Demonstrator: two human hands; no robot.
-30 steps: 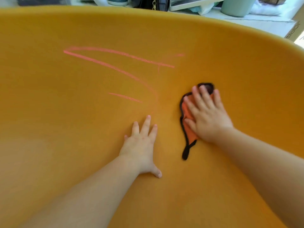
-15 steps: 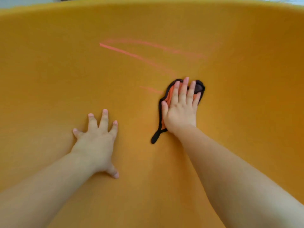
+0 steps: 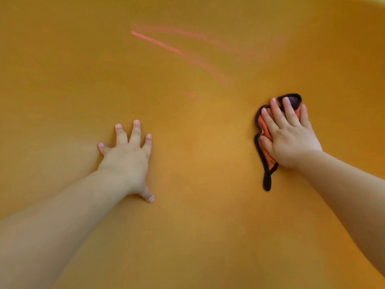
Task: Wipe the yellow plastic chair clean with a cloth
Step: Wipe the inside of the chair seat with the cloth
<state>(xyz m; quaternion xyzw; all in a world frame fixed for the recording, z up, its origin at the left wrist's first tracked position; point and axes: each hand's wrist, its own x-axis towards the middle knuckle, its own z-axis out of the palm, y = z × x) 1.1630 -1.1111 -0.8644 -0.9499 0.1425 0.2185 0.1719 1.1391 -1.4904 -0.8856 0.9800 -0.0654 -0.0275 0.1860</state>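
Yellow plastic chair (image 3: 62, 69) fills the view, still streaked with pink marks (image 3: 177, 52).
Left hand (image 3: 127, 161) rests flat, fingers spread; right hand (image 3: 289, 138) presses the orange cloth (image 3: 265, 142) flat, right of the marks. Wiping seems unfinished.

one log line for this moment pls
right hand: flat on cloth | left hand: spread on chair | pink marks: visible up-left of cloth

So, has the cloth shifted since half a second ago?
Yes. Under the right hand, the orange cloth has slid right, away from the short pink mark it nearly touched on the yellow chair.
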